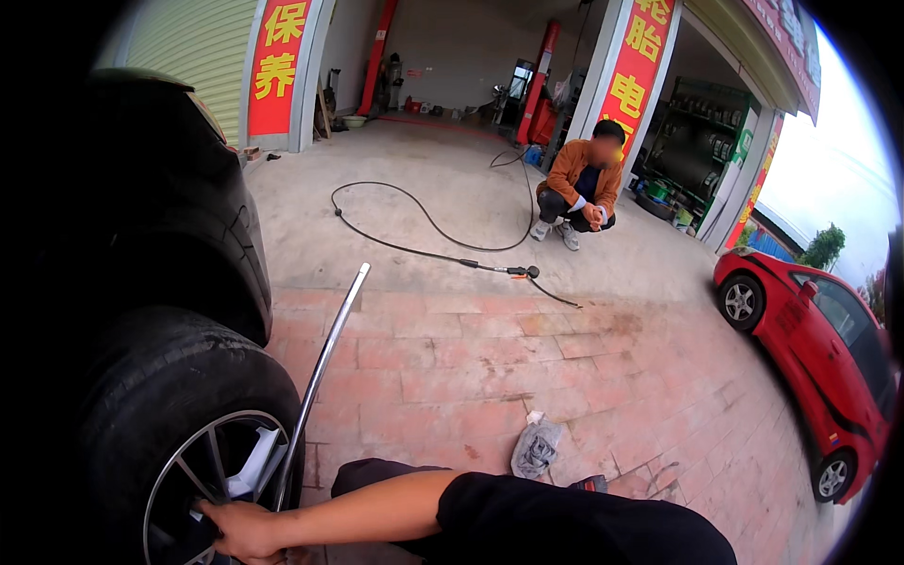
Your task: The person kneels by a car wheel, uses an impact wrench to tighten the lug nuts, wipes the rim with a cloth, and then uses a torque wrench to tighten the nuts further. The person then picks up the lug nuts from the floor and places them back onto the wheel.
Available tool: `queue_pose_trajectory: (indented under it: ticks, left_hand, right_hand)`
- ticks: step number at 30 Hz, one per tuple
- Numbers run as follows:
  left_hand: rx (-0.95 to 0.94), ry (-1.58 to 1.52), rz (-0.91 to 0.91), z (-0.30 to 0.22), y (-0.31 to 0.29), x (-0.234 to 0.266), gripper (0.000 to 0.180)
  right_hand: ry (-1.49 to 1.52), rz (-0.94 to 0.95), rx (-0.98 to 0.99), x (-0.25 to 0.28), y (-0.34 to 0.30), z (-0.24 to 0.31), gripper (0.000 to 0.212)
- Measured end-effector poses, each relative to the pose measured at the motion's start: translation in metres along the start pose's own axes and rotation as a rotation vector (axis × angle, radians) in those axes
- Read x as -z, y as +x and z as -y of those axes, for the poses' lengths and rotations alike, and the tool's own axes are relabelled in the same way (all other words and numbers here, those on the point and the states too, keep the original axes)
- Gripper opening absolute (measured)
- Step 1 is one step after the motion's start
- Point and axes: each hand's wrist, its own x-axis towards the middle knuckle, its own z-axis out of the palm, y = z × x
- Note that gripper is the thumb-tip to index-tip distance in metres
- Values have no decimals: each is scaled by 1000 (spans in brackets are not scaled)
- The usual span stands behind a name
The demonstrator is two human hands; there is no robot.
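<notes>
My right hand point(243, 530) reaches across to the car wheel point(193, 377) at lower left, fingers curled in at the spokes near the hub. What lies between the fingertips, if anything, is too dark and small to make out. Just beyond the wrist, a long chrome metal bar point(325, 363) slants up past the tyre; its lower end is hidden behind my hand and forearm. A white and bluish sheet-like piece point(254, 463) shows against the spokes above the hand. The dark car body point(188, 207) rises over the wheel. My left hand does not show.
A crumpled grey plastic bag point(537, 448) lies on the red paving. Farther off, a black air hose point(405, 247) with an inflator gauge point(533, 272) curls over the concrete. A person point(584, 184) squats by the garage entrance. A red car point(810, 348) stands at right.
</notes>
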Motion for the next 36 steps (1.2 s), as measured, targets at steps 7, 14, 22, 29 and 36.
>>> queue_pose_trajectory:
  ticks: [7, 14, 22, 29, 36]
  left_hand:
    - [92, -152, 61, -18, -47, -66, 31]
    - [-109, -234, 44, -24, -47, -41, 34]
    - [-93, -545, -155, 7, -72, -103, 34]
    - [-136, -634, 0, -13, -66, -57, 34]
    - [-103, -712, -80, -5, -58, -71, 24]
  right_hand:
    - [-55, 67, 387, 37, -24, -5, 29]
    - [-1307, -64, 470, 283, -96, 6, 56]
    - [-1250, 351, 268, 395, -45, -14, 48]
    - [-1019, 653, 176, 389, 4, 37, 41]
    - [-1129, 782, -59, 370, 3, 9, 41]
